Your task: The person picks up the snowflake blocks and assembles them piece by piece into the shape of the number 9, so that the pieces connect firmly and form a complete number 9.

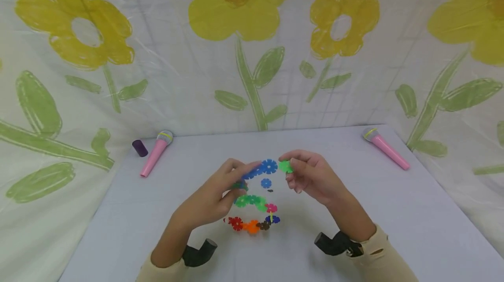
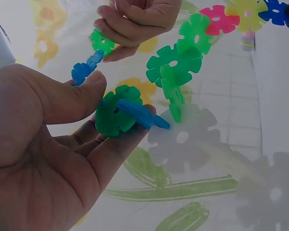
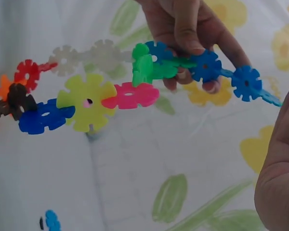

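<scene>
A chain of interlocking plastic snowflake discs [image 3: 127,96] in many colours hangs from my left hand [image 1: 214,194]. That hand's thumb and fingers pinch it at its green and blue discs [image 2: 118,110]. The chain curves below through green, pink, yellow, dark blue, brown, orange, red and whitish discs. Its blue end disc [image 1: 269,166] points toward my right hand [image 1: 315,177]. Between right thumb and fingertips is a bright green disc [image 1: 285,167]. In the head view it sits right beside the blue end disc; in the left wrist view the two overlap.
A single blue disc [image 1: 266,183] lies on the white table with a small dark piece [image 1: 270,190] beside it. Pink toy microphones lie at the back left [image 1: 157,153] and back right [image 1: 387,148]. Near the left one is a purple cylinder [image 1: 139,148]. A flowered curtain [image 1: 189,89] hangs behind.
</scene>
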Action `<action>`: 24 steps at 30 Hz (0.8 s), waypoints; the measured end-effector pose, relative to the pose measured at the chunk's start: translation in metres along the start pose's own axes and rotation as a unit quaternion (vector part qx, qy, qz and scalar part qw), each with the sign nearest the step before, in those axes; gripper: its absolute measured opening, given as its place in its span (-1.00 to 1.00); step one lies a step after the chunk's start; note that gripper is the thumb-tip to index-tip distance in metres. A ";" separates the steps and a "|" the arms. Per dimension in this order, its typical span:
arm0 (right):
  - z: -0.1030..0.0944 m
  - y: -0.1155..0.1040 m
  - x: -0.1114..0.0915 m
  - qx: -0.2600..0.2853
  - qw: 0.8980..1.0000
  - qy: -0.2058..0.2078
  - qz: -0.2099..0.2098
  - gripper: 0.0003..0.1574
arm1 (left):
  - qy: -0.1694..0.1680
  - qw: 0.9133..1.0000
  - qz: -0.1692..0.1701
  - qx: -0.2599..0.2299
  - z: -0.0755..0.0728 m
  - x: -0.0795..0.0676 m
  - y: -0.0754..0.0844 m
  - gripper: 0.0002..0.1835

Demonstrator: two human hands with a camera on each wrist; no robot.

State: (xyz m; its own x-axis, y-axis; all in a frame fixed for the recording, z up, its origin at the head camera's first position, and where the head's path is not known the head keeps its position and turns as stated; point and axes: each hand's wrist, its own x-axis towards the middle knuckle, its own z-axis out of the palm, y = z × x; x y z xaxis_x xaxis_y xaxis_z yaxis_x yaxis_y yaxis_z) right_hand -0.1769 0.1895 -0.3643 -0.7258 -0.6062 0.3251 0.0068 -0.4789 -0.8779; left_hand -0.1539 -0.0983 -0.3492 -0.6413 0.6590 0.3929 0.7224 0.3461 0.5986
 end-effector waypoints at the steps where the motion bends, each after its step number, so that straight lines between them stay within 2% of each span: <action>1: 0.000 0.001 0.000 0.000 1.000 -0.009 -0.002 -0.66 | -0.004 1.000 -0.003 0.002 0.000 0.000 0.001 -0.24; 3: -0.002 0.003 0.001 -0.003 1.000 -0.024 -0.005 -0.69 | -0.010 1.000 -0.007 0.008 0.001 -0.001 0.001 -0.25; 7: -0.002 0.004 0.000 -0.021 0.999 -0.023 0.002 -0.71 | -0.015 0.999 -0.014 0.031 0.001 -0.001 0.003 -0.25; 13: -0.004 0.003 -0.003 -0.054 0.998 0.001 0.024 -0.75 | -0.018 0.998 -0.001 0.062 0.003 -0.001 0.004 -0.24; 24: -0.002 0.006 -0.001 -0.042 0.998 -0.011 0.045 -0.74 | -0.035 0.998 -0.001 0.045 0.002 -0.001 0.004 -0.24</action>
State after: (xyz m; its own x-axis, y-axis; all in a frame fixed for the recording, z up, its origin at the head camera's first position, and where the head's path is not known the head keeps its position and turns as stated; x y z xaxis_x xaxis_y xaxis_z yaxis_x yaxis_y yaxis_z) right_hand -0.1777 0.1882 -0.3709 -0.7101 -0.6584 0.2495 0.0130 -0.3666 -0.9303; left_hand -0.1504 -0.0962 -0.3486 -0.6252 0.7024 0.3403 0.7437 0.4037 0.5329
